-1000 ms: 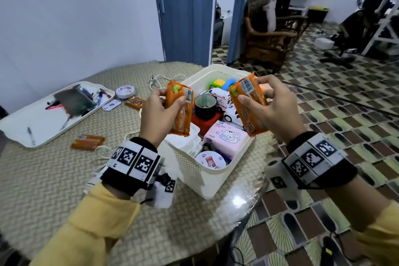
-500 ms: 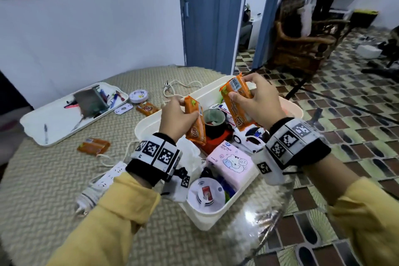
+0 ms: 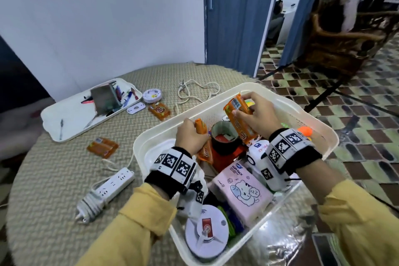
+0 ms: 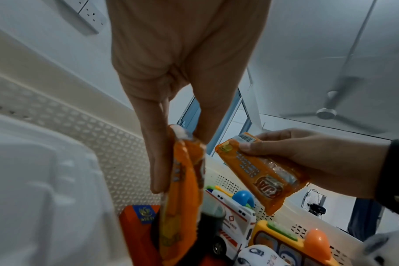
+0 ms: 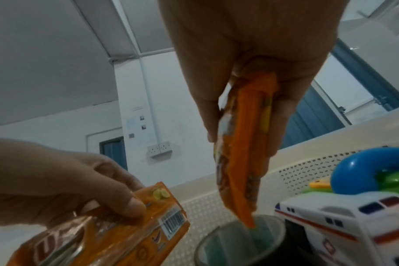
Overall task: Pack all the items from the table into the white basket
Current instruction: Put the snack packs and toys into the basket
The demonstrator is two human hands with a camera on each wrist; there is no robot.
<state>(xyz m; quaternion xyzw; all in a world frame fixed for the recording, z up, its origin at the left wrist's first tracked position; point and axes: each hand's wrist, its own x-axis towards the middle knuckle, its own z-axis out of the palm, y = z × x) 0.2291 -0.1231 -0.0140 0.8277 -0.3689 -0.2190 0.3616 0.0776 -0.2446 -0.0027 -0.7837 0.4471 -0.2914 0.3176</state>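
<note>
While gripping an orange snack packet point(image 3: 204, 140) between thumb and curled fingers, left hand point(image 3: 190, 137) sits low inside the white basket point(image 3: 241, 90), near its left wall, packet hanging upright beside a dark cup point(image 3: 224, 136). Seen from the left wrist: same packet point(image 4: 182, 194) pinched at its top seal, lower end down among the basket's contents. Right hand point(image 3: 259, 119) held above the basket's middle, fingers curled round a second orange packet point(image 3: 238, 119), barcode end up, lower corner pointing at the cup. From the right wrist: that packet point(image 5: 241, 153) clamped edge-on between thumb and fingers, tip just over the cup's rim point(image 5: 239, 234).

Already lying in the basket: a pink tissue pack point(image 3: 241, 190), a white round disc with a red label point(image 3: 206, 231), a red box point(image 3: 224, 157) under the cup, a toy ambulance point(image 4: 235, 221), a white toy police car point(image 3: 257, 153) partly behind the right wrist, a toy with a blue ring point(image 5: 365, 171) and an orange knob point(image 3: 304, 131).

Out on the woven table mat point(image 3: 54, 179), apart from the basket: two orange packets together point(image 3: 102, 147), one more orange packet point(image 3: 159, 110), a white round tin point(image 3: 151, 95), a small white plate-shaped tag point(image 3: 136, 107), a white power strip point(image 3: 108, 190) with its cord, and a white tray point(image 3: 71, 114) holding pens and a dark upright holder.
</note>
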